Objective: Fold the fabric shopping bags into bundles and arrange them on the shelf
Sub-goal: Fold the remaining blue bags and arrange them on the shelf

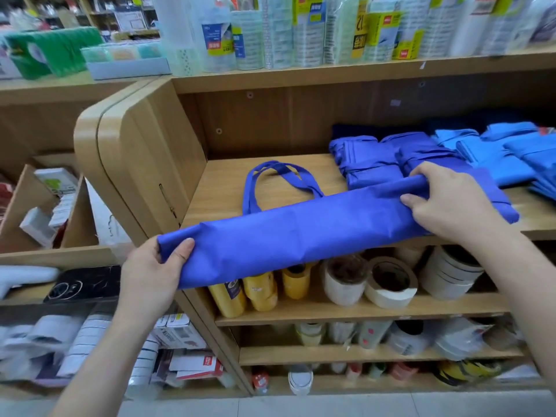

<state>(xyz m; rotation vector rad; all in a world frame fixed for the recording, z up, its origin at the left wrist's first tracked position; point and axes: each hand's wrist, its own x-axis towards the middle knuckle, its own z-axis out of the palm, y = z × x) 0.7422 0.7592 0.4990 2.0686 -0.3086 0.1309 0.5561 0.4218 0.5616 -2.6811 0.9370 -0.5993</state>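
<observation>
A royal-blue fabric bag (301, 236), folded lengthwise into a long strip, lies slanted over the front edge of the wooden shelf (222, 188). Its two handles (270, 179) loop back onto the shelf board. My left hand (153, 272) grips the strip's lower left end, thumb on top, out in front of the shelf. My right hand (451, 203) holds the upper right part, fingers curled round a fold. Behind it sit folded royal-blue bundles (370, 158) and lighter blue bundles (505, 152) to the right.
The shelf's rounded side panel (129, 164) stands left of the bag. Tape rolls (388, 281) and yellow bottles (258, 290) fill the shelf below. Packaged goods (316, 31) line the top shelf. Boxes and stationery crowd the lower left shelving (90, 341).
</observation>
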